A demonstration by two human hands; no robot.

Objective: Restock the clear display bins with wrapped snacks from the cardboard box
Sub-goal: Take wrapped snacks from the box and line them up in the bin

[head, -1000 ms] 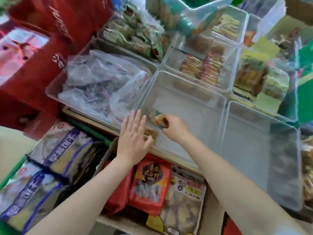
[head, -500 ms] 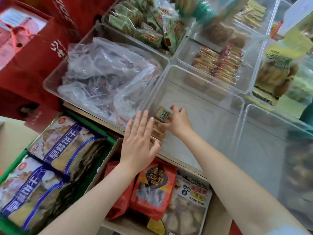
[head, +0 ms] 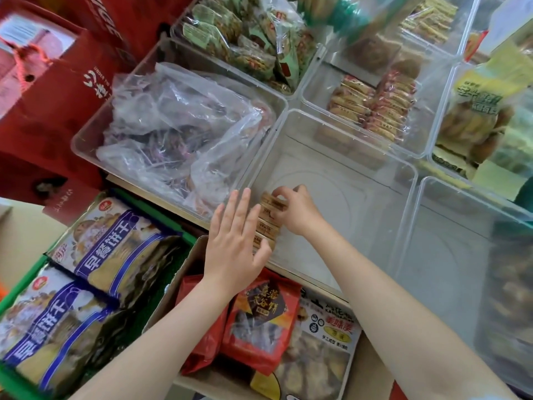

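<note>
The clear bin point(head: 331, 174) is nearly bare, with only a short row of wrapped snacks point(head: 266, 223) standing on edge in its near left corner. That row looks likely to topple like dominoes if either support lifts too soon. The left hand point(head: 233, 241) braces it flat outside the wall, fingers straight, while the right hand point(head: 297, 209) pinches the farthest packet.

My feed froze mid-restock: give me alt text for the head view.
Right hand sets a wrapped snack on a row of wrapped snacks along the near-left wall of a clear bin; the left hand, fingers straight, steadies the row from outside.
</note>
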